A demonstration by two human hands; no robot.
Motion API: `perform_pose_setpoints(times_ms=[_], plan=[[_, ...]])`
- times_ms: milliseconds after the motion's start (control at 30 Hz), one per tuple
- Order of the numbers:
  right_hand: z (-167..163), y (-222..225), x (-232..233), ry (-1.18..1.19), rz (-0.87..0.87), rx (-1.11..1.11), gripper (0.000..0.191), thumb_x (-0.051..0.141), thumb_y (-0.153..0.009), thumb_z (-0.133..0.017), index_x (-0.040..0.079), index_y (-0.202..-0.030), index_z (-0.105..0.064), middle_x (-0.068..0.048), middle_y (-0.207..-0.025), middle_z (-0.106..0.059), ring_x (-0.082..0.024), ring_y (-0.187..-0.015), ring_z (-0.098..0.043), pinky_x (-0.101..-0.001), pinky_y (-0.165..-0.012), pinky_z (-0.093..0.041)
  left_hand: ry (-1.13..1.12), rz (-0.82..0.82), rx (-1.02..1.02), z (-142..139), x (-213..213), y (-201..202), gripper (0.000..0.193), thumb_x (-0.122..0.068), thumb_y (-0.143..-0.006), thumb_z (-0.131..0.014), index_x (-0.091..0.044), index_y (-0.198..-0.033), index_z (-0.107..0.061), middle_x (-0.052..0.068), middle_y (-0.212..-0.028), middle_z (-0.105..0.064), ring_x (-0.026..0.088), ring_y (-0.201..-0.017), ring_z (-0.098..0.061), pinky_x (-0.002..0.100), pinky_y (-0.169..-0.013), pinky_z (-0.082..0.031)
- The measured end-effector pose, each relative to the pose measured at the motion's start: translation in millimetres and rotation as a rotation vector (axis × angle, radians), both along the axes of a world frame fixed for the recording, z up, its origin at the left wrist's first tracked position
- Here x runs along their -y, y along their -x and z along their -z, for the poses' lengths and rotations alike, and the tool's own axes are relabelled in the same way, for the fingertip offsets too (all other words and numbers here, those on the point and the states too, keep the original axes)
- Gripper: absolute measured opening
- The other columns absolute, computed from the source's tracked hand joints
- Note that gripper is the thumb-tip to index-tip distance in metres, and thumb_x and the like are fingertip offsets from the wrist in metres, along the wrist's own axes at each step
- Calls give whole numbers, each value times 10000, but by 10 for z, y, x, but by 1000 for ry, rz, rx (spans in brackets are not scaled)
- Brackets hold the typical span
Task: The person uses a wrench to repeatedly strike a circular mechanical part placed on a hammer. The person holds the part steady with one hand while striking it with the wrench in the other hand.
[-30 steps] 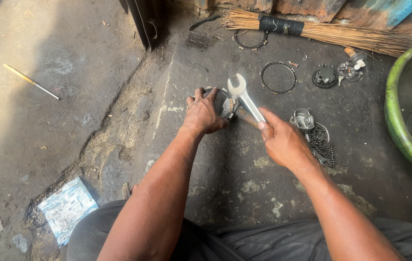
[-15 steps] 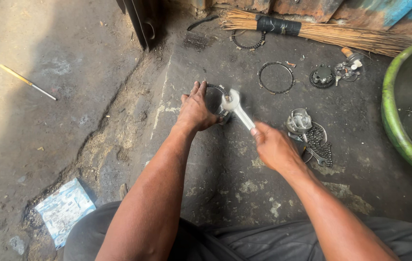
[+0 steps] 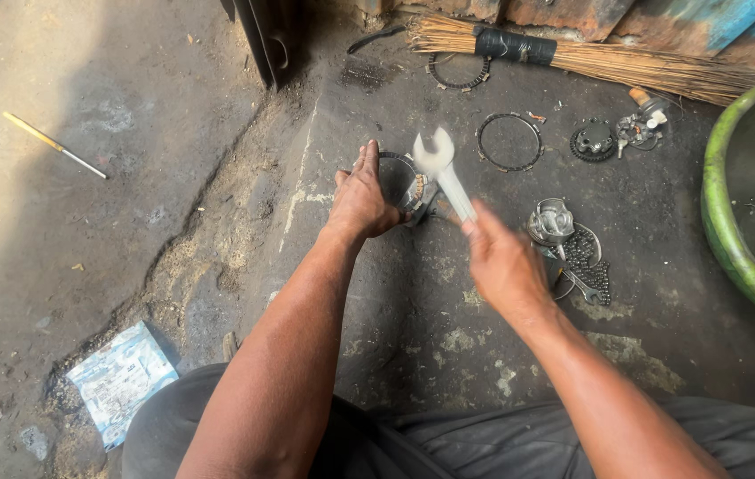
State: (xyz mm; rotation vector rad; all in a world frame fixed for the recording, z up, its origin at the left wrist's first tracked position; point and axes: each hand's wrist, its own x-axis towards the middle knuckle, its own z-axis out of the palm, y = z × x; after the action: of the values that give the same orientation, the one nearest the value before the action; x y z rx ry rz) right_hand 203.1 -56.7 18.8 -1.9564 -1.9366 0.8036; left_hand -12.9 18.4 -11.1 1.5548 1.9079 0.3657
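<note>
Wrench [image 3: 442, 171] raised in right hand [image 3: 503, 266], fingers wrapped round its shaft; left hand [image 3: 361, 202] fingers pinning the round metal part [image 3: 404, 184] — a glancing blow risks those fingers.

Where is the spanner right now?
The spanner is in the right hand, raised mid-frame, its open end just right of the left hand.

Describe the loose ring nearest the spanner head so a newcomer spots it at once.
Start at the straw broom lying along the top wall. Two thin toothed rings lie on the dark floor below it; take the lower ring, just right of the open-ended spanner in the right hand. Unlike the upper ring, it lies clear of the broom, left of a small black sprocket.
</note>
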Motion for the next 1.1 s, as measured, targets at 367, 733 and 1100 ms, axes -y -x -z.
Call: perform_pose_setpoints(times_ms=[367,733,1100], plan=[[-28,23,-10,-89,-93,179,464,340,-1044,-511,276,-1504,-506,-92,-676,-671,-199,-463,-538,-393,-433,-444,-46,8,-31,51,-9,1,1365,-300,-602,-987,-94,-1614,-94,68,-1679,-222,417,-1451,-319,405,-1218,-320],[-28,43,-37,-151,-117,200,486,324,-1028,-531,275,-1511,-503,-114,-620,-681,-219,-446,-599,-392,-449,-470,-74,1,-48,68,-31,3,1379,-317,-594,-986,-86,-1613,-86,80,-1669,-249,420,-1420,-350,405,-1199,-343],[-32,39,-38,-136,-33,-26,482,289,-1054,-414,218,-1531,-416,-3,-876,-776,-283,-446,-619,-431,-386,-505,-53,-10,-14,62,-10,9,1373,-304,-598,-967,-93,-1620,-75,63,-1682,-243,403,-1440,-336,388,-1193,-340]])
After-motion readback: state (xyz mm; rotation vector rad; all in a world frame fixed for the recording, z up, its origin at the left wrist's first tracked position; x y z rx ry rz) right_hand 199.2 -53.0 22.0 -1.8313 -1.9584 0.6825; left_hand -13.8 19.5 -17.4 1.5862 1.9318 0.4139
